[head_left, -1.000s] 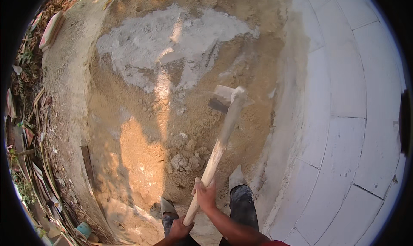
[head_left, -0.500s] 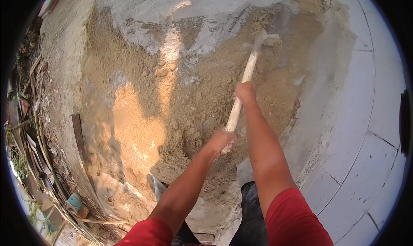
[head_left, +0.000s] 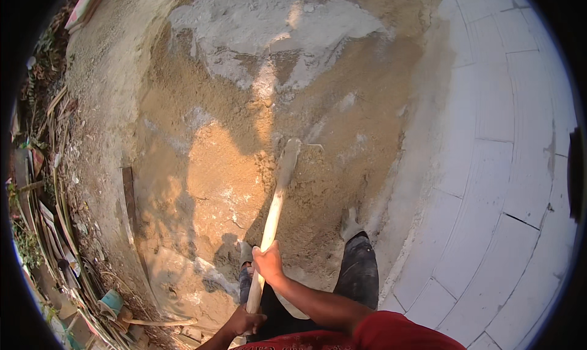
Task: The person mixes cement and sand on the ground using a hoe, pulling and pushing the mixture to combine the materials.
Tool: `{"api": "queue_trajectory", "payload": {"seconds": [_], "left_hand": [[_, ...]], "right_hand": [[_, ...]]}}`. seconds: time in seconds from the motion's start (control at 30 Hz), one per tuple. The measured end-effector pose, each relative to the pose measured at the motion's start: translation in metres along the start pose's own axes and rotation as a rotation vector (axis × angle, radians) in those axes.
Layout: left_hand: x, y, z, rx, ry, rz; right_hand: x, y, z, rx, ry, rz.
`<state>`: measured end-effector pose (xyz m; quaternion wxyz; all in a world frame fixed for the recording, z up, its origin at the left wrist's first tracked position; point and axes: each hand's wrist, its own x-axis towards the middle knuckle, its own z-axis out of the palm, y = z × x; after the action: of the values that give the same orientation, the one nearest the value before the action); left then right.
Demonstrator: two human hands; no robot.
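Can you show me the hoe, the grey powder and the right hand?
Hoe (head_left: 273, 218): head view, on its wooden handle.
Grey powder (head_left: 260, 25): head view, on its middle.
Right hand (head_left: 268, 262): head view, on its back.

Hoe hndl (head_left: 273, 217) (L grip (head_left: 247, 320), R grip (head_left: 268, 262))

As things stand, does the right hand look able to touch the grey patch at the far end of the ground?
Probably not: the right hand is closed around the wooden handle, and a broad stretch of brown sandy ground separates it from the grey patch.
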<state>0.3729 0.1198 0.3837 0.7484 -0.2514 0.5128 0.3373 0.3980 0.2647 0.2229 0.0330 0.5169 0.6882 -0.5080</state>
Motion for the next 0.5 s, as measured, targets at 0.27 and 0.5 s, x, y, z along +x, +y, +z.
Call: {"api": "queue_trajectory", "payload": {"seconds": [0.27,0.5], "left_hand": [[0.131,0.056,0.099,0.144,-0.042,0.119],[0.408,0.236,0.304,-0.435,-0.382,0.228]], "right_hand": [[0.113,-0.020,-0.153,0.424,-0.144,0.382],[0.437,0.089,-0.297,-0.269,0.050,0.228]]}}
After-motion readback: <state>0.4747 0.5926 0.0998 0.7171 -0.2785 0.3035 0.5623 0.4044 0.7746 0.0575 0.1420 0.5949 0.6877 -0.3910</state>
